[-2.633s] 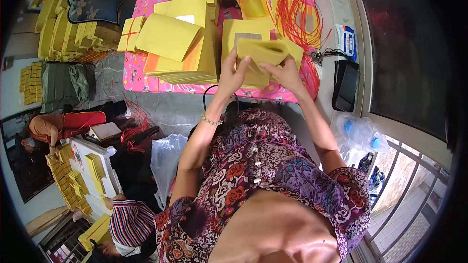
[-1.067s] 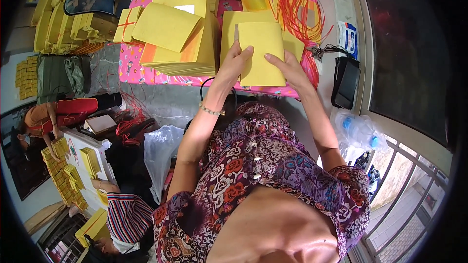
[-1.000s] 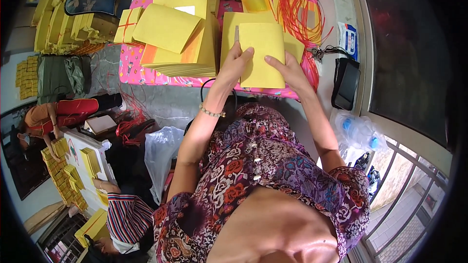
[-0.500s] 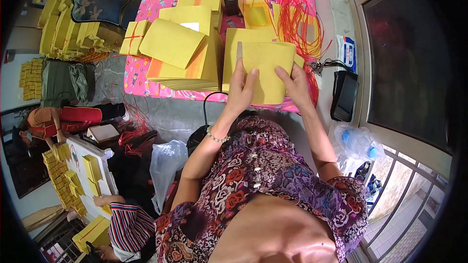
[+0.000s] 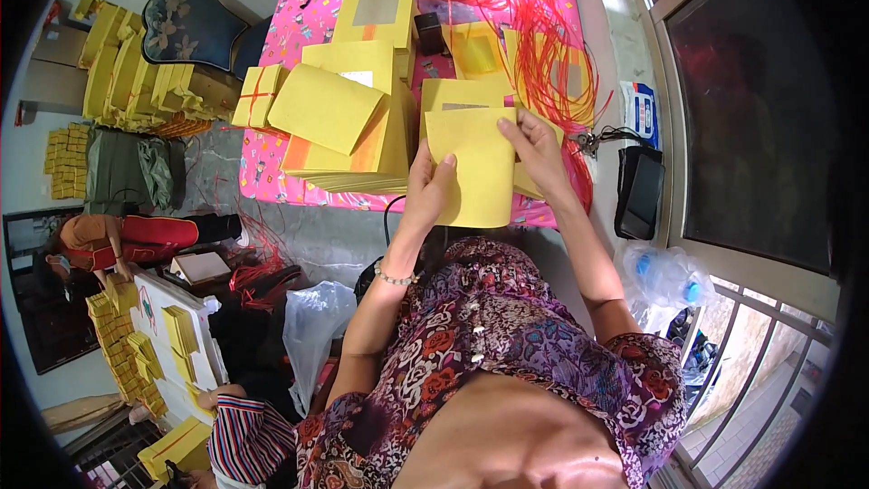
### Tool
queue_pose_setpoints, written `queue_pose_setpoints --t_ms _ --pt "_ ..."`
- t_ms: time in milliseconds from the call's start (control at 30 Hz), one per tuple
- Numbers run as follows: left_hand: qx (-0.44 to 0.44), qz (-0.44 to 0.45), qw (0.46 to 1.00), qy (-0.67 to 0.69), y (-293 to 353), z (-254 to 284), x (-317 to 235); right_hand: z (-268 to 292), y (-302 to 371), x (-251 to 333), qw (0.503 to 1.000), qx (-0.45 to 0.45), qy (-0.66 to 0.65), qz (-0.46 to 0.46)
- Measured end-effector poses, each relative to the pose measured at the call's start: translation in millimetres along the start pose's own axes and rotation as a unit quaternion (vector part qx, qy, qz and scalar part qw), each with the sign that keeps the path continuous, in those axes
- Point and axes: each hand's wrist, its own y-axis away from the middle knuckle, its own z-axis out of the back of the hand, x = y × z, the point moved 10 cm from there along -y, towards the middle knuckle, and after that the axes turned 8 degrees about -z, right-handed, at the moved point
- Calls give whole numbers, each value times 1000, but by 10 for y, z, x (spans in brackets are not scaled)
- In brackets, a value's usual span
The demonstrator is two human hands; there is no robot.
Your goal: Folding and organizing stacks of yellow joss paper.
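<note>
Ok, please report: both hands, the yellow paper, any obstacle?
Left hand pinching yellow paper at left edge. Right hand touching its upper right edge. Red strands beyond right hand, none across paper.

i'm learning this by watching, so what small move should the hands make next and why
Perhaps slide the right hand down the right edge of the yellow paper to smooth it: the right thumb sits near the top corner, the edge below it looks free, and the left hand already grips the opposite side, which should steady it.
</note>
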Motion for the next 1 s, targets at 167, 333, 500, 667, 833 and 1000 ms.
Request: queue_pose_setpoints --t_ms 167,333,500,667,833,1000 --pt "-6 67 997 47 -6 38 85 -5 -51 -16 1000 -1 25 0" --pt "-9 76 995 64 -35 46 9 -82 209 -206 983 46 75 -159" --pt "-6 85 996 38 -10 124 178 -31 197 -418 983 61 118 -123" --pt "-5 98 994 52 -47 116 170 -53 303 -495 972 71 143 -170" --pt "-7 103 994 35 -110 155 223 -105 200 -524 982 78 134 -110" --pt "-18 89 995 48 -167 190 212 -193 391 -501 965 118 144 -186"
